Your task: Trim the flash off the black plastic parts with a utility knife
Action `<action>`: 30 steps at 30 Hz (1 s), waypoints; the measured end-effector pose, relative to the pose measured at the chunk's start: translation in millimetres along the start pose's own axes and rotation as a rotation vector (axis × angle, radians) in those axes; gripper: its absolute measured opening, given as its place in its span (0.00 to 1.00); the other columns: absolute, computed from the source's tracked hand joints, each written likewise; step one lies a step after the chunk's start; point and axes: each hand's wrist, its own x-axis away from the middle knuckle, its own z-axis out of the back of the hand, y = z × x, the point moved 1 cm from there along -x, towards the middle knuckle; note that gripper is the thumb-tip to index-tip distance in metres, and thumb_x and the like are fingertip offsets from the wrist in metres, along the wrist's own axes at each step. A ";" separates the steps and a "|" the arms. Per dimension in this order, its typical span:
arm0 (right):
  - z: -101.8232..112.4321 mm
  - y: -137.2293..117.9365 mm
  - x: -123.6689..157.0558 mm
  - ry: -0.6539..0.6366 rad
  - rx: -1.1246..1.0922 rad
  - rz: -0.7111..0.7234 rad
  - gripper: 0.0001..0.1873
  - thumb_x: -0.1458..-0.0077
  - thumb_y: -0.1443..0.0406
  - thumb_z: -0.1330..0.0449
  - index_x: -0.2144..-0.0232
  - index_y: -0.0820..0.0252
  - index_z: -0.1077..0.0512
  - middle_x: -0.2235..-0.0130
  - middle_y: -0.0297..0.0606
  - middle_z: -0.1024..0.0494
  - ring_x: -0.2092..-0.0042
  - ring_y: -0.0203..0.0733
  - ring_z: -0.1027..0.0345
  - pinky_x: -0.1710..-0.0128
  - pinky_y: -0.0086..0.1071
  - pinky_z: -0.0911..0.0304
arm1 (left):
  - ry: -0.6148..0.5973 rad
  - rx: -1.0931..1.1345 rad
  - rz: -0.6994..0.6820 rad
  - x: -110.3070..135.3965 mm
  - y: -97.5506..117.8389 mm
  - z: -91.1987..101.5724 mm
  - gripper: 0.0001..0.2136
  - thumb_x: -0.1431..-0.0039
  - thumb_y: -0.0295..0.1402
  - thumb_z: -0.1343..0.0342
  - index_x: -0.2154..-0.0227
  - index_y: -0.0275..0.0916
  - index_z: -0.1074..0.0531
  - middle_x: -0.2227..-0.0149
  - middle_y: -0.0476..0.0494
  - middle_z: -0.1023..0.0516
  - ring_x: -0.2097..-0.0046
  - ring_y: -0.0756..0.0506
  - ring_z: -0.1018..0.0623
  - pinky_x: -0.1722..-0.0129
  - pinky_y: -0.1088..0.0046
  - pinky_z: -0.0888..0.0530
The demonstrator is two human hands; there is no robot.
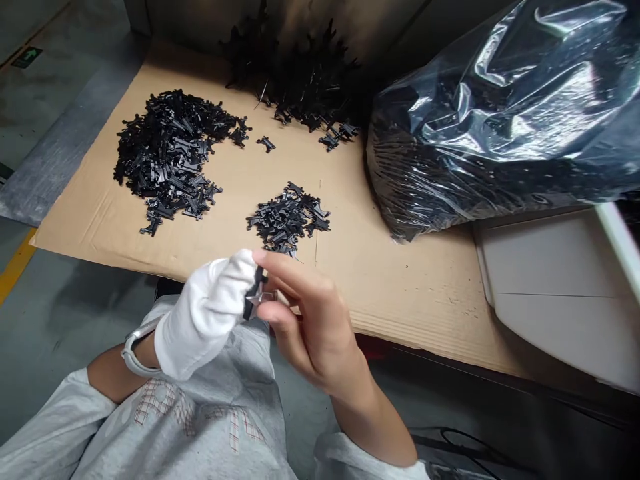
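A small black part (249,307), hard, angular and plastic-looking, is held up at the front edge of the tabletop (410,287). It is clasped by the folded fingers of the left hand (205,313), which is covered by a loose, creased white fabric glove. The bare right hand (315,320) is curled in from the other side, and the same part is pinched between its thumb and index fingertip. A thin, shiny, bent wire-like piece (269,292) is seen at the thumb; whether it is fixed to the part cannot be told. Much of the part is hidden by the fingers.

The tabletop is covered with smooth brown cardboard, lightly creased towards its left edge. Just beyond the hands, near the front edge, a small heap (283,220) of similar branched black pieces is spread. A larger, denser pile (175,153) is gathered towards the left edge, with glossy and matt faces mixed. Between the piles and the far edge, a single piece (267,143) is left lying apart. The middle of the far edge is crowded by a spiky dark cluster (310,80), its detail lost in shadow.

The far right corner is blocked by a bulging bag (480,133) of wrinkled, reflective clear plastic, filled with dark contents. The right edge is overlapped by a smooth pale grey panel (565,280) with a rounded corner.
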 end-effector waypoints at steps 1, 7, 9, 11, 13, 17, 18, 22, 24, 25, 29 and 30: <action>1.3 -1.9 -0.3 0.014 0.015 0.006 0.20 0.32 0.60 0.49 0.40 0.54 0.43 0.65 0.35 0.24 0.70 0.37 0.31 0.71 0.33 0.33 | -0.010 0.012 -0.006 1.5 -0.7 0.9 0.17 0.35 0.38 0.56 0.79 0.41 0.33 0.78 0.52 0.29 0.72 0.52 0.25 0.70 0.79 0.25; 6.0 -11.0 -2.4 0.039 0.084 0.021 0.19 0.33 0.62 0.48 0.41 0.55 0.39 0.65 0.35 0.23 0.72 0.36 0.32 0.74 0.31 0.34 | -0.037 0.107 0.018 6.8 0.0 0.3 0.17 0.34 0.41 0.53 0.77 0.41 0.29 0.77 0.55 0.27 0.71 0.54 0.26 0.70 0.83 0.27; 5.9 -12.0 -2.4 0.028 0.082 -0.009 0.19 0.33 0.61 0.48 0.41 0.54 0.39 0.66 0.34 0.23 0.72 0.36 0.32 0.74 0.30 0.34 | -0.036 0.114 0.025 7.0 0.6 -0.1 0.18 0.34 0.42 0.52 0.77 0.41 0.29 0.77 0.55 0.26 0.71 0.54 0.25 0.70 0.84 0.26; 5.7 -12.5 -2.0 0.023 0.065 -0.029 0.20 0.33 0.61 0.48 0.40 0.53 0.39 0.66 0.34 0.23 0.71 0.36 0.30 0.72 0.30 0.32 | -0.041 0.107 0.022 7.4 -0.1 0.9 0.18 0.34 0.43 0.52 0.77 0.41 0.28 0.76 0.55 0.26 0.71 0.54 0.24 0.71 0.83 0.26; 5.3 -12.6 -1.3 0.015 0.041 -0.043 0.20 0.33 0.61 0.47 0.40 0.53 0.39 0.66 0.34 0.23 0.69 0.37 0.29 0.69 0.31 0.31 | -0.051 0.089 0.006 8.4 -1.8 3.2 0.19 0.33 0.43 0.53 0.77 0.41 0.27 0.76 0.54 0.25 0.71 0.53 0.24 0.71 0.82 0.25; 4.3 -12.5 0.4 0.027 0.008 -0.035 0.21 0.34 0.63 0.46 0.41 0.53 0.40 0.64 0.34 0.21 0.69 0.37 0.29 0.71 0.30 0.32 | -0.078 0.029 -0.026 9.8 -4.3 8.0 0.18 0.32 0.41 0.55 0.75 0.42 0.27 0.73 0.55 0.22 0.70 0.54 0.23 0.70 0.83 0.25; 4.0 -12.4 0.7 0.041 0.010 -0.029 0.21 0.34 0.63 0.45 0.41 0.54 0.40 0.63 0.35 0.21 0.70 0.36 0.29 0.72 0.30 0.33 | -0.082 0.019 -0.044 9.5 -4.2 8.7 0.18 0.32 0.40 0.54 0.75 0.42 0.27 0.74 0.55 0.23 0.70 0.54 0.23 0.70 0.84 0.25; 2.3 -11.6 0.9 0.067 0.042 -0.004 0.20 0.34 0.64 0.45 0.41 0.55 0.39 0.64 0.35 0.21 0.71 0.36 0.31 0.73 0.30 0.34 | -0.072 -0.027 -0.074 5.6 -3.1 9.5 0.16 0.34 0.39 0.53 0.78 0.43 0.31 0.77 0.57 0.26 0.74 0.54 0.26 0.73 0.84 0.27; 1.4 -10.8 0.3 0.077 0.048 -0.005 0.20 0.34 0.64 0.46 0.41 0.54 0.39 0.64 0.35 0.21 0.71 0.36 0.31 0.73 0.30 0.33 | -0.065 -0.041 -0.051 3.5 -2.4 9.2 0.17 0.35 0.38 0.54 0.78 0.43 0.31 0.77 0.56 0.27 0.74 0.54 0.27 0.73 0.82 0.27; 0.9 -10.4 -0.3 0.081 0.047 -0.005 0.20 0.34 0.63 0.46 0.41 0.54 0.38 0.65 0.36 0.21 0.71 0.36 0.31 0.73 0.30 0.33 | -0.063 -0.045 -0.040 2.8 -1.9 9.0 0.17 0.34 0.38 0.55 0.78 0.43 0.31 0.77 0.56 0.27 0.73 0.53 0.26 0.72 0.81 0.27; 0.2 -7.8 -3.1 0.078 0.049 0.003 0.16 0.34 0.64 0.46 0.45 0.56 0.35 0.67 0.35 0.22 0.71 0.37 0.30 0.72 0.30 0.32 | -0.049 -0.051 -0.022 1.9 -0.2 8.0 0.16 0.34 0.35 0.55 0.77 0.42 0.31 0.75 0.55 0.25 0.69 0.52 0.24 0.67 0.79 0.25; 0.5 -7.3 -3.8 0.078 0.056 0.004 0.16 0.34 0.65 0.46 0.45 0.56 0.34 0.68 0.34 0.22 0.71 0.37 0.30 0.72 0.30 0.32 | -0.045 -0.054 -0.025 2.3 0.0 7.7 0.15 0.34 0.34 0.55 0.77 0.42 0.30 0.74 0.55 0.24 0.68 0.51 0.23 0.65 0.79 0.24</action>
